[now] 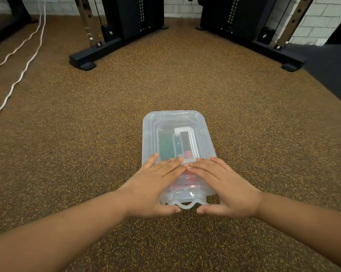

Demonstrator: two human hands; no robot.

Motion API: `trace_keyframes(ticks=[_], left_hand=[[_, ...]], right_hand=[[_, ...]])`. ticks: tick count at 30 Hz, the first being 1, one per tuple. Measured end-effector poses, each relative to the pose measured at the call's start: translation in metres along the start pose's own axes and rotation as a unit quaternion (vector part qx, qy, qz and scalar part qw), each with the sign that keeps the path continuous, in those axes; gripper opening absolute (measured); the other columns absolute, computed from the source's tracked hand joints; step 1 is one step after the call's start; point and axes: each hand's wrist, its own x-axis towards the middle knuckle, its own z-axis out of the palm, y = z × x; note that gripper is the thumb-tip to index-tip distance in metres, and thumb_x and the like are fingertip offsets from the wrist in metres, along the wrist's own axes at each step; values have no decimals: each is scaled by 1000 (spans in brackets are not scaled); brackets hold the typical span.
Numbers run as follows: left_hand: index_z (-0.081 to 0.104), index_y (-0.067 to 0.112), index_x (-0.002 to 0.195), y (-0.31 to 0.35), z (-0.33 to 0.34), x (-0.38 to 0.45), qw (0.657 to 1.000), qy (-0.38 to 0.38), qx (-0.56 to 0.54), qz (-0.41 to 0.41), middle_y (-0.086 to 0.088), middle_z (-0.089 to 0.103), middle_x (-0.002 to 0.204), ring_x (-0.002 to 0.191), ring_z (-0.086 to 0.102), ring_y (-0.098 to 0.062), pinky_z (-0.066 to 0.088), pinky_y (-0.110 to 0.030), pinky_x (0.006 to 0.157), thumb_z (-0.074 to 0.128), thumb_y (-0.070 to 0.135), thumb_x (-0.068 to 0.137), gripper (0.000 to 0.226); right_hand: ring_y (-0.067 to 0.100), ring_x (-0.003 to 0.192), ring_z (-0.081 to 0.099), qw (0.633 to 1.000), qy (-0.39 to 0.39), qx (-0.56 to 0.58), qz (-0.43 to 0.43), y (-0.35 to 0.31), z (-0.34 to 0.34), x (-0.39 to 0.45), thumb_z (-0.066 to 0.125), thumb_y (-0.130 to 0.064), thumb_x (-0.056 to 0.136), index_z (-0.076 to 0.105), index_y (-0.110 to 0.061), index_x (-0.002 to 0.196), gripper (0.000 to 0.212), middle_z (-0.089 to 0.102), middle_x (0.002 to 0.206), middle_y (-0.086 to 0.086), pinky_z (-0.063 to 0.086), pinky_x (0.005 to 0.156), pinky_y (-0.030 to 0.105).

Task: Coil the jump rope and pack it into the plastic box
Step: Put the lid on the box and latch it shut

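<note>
Low in the centre of the head view, the plastic box (177,146) sits on the speckled floor (87,154) with its translucent lid (175,116) on top, and both hands lie flat on the near half of that lid. Left hand (155,185) and right hand (222,185) are spread, fingers straight and angled inward so their tips nearly meet at the middle, thumbs tucked against the near edge by the latch (186,205). Green and red shapes show blurred through the plastic, probably the jump rope (166,146) already inside; I cannot tell how it is coiled. The step looks like pressing the lid shut: push evenly down with both palms, work along the rim toward the far end, and check the latch catches. Toward the upper left of the frame a white cord (18,79) trails across the floor, well apart from the box
</note>
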Motion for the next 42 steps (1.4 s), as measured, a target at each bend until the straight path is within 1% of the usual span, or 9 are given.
trace_keyframes(ticks=[5,10,21,24,26,31,35,37,42], left_hand=[[-14,26,150,-1,-2,1,1000,-5,-7,15,6,-22,158,145,-15,-5,-22,-35,114,36,68,84,93],[-14,23,150,-5,-4,2,999,-15,-13,38,4,-21,158,144,-18,-6,-19,-29,115,35,67,86,91],[-24,36,144,-11,-16,5,993,-96,-56,33,19,-30,148,131,-30,3,-30,-9,96,38,67,86,91],[-19,36,146,-15,-16,4,996,-66,-59,5,18,-23,153,139,-24,2,-20,-25,114,29,73,84,87],[-17,33,147,-22,-14,8,995,-7,-86,-47,13,-23,155,141,-23,-2,-14,-31,117,21,67,89,77],[-1,18,152,-48,-13,45,899,117,-325,-269,-2,-10,160,147,-11,-18,-5,-33,118,31,27,100,63],[44,17,129,-54,-25,62,782,160,-478,-367,-8,57,120,109,55,-29,48,-39,91,43,12,87,42],[50,18,122,-58,-28,63,780,152,-464,-391,-7,61,112,100,59,-30,53,-43,87,44,11,83,41],[59,21,111,-66,-28,60,792,126,-449,-394,-7,65,107,97,61,-30,55,-47,85,43,10,75,41]], right_hand=[[18,137,32,999,28,-3,-30,1,0,4,50,-61,85,32,-13,145,79,40,147,4,12,118,27],[24,134,37,998,35,-8,-46,4,5,5,48,-57,88,34,-8,143,76,43,144,11,25,115,39],[19,129,42,997,15,-26,-68,15,0,9,38,-57,92,35,-13,144,68,48,140,9,33,112,35],[5,130,32,991,80,98,43,13,-8,13,30,-59,92,34,-23,143,63,45,142,3,26,112,30],[4,135,24,948,154,206,188,17,-14,23,38,-46,94,34,-23,144,55,35,147,0,23,116,34],[23,134,41,819,108,361,432,45,-24,55,44,-33,96,33,-17,145,53,45,141,1,32,113,43],[18,82,64,779,112,419,454,49,-21,57,43,-16,92,69,-30,97,31,70,86,-5,53,87,42],[14,63,58,769,109,444,446,48,-22,55,40,-9,93,70,-32,80,40,70,72,-3,53,67,34],[14,61,62,760,92,481,427,46,-21,47,41,-9,96,70,-25,96,33,74,81,6,53,52,25]])
